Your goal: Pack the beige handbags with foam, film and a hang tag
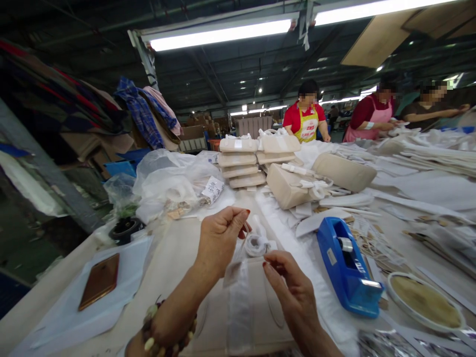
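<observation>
A beige handbag [260, 302] lies in front of me with a translucent white strip [240, 312] down its middle. My left hand [222, 235] is above its top edge, pinching a thin string. Below those fingers, a small tag [232, 274] hangs against the bag; the string seems to run to it. White wrapping covers the ring-shaped part [256, 244] at the bag's top. Close to that ring, my right hand [292, 287] hovers over the bag's right side, thumb and forefinger a little apart. I see nothing between them.
At right stand a blue tape dispenser [347, 267] and a round dish [426, 301]. Stacked beige bags [240, 158] and plastic wrapping [167, 183] lie ahead. A phone [99, 281] rests on white sheets at left. Several co-workers [303, 116] are across the table.
</observation>
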Tool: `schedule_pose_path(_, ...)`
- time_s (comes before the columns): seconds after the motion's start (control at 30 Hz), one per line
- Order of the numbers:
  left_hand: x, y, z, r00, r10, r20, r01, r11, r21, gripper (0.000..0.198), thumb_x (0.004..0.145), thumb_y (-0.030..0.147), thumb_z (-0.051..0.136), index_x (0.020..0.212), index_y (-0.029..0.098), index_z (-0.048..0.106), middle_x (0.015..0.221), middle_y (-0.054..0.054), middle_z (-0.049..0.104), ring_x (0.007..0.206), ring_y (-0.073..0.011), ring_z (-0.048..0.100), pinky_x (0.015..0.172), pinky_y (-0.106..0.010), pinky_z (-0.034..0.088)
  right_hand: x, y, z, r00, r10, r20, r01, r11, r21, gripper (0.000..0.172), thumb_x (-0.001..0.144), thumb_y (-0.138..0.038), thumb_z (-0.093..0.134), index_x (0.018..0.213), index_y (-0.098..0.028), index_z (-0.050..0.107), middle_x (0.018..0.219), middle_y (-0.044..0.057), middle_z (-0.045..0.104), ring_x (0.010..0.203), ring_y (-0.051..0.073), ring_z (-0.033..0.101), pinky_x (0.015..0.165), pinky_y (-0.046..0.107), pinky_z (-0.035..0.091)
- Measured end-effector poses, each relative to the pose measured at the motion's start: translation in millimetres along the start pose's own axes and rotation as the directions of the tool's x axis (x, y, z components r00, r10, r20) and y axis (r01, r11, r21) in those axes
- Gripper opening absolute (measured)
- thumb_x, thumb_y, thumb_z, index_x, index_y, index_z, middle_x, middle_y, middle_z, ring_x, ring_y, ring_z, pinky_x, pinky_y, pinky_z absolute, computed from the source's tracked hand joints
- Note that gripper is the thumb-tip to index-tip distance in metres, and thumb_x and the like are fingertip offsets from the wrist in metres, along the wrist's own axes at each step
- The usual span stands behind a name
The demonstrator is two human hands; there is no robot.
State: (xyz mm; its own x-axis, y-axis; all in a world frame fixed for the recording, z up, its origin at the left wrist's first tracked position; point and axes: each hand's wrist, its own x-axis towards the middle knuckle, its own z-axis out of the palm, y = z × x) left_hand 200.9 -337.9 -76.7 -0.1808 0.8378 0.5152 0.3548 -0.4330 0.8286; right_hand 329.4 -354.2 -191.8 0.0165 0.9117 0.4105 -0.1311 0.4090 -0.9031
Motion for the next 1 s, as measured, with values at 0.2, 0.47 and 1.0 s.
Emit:
schedule_pose_path(0.2,-4.8,-1.8,-4.9,0.998,-0.009,0.062,0.010,1.000,-0.004,0.018,0.076,0.029,0.057,0.065,0.016,0.065,0.052,0.003,0.061,0.043,-0.0074,0.051,0.044,-0.015,0.040,27.9,-15.9,14.8,0.974,-0.081,0.213,0.085,0.996,-0.012,0.014,0.079,-0.029,0.060,0.085,-0.020,0.068,0.084,0.003,0.067,0.077,0.015,0.059,0.068,0.026,0.044)
schedule_pose_path(0.47,-2.9,-12.1,-9.7,0.998,-0.046,0.033,0.046,0.999,0.023,0.023,0.077,0.030,0.057,0.061,0.016,0.063,0.051,0.003,0.060,0.044,-0.0070,0.050,0.046,-0.016,0.039,17.4,-3.6,14.3,0.926,0.187,0.329,-0.284,0.918,0.276,0.018,0.069,-0.031,0.075,0.086,-0.024,0.074,0.074,0.001,0.070,0.063,0.013,0.063,0.060,0.023,0.051)
schedule_pose_path(1.0,-5.8,-43.0,-18.6,0.988,-0.155,0.023,0.155,0.988,0.009,0.026,0.076,0.036,0.054,0.059,0.017,0.061,0.052,0.002,0.060,0.045,-0.0093,0.050,0.046,-0.019,0.039,8.4,5.7,16.4,0.867,0.367,0.336,-0.417,0.904,0.090,0.018,0.066,-0.032,0.068,0.078,-0.019,0.073,0.075,0.004,0.069,0.058,0.016,0.061,0.054,0.028,0.050)
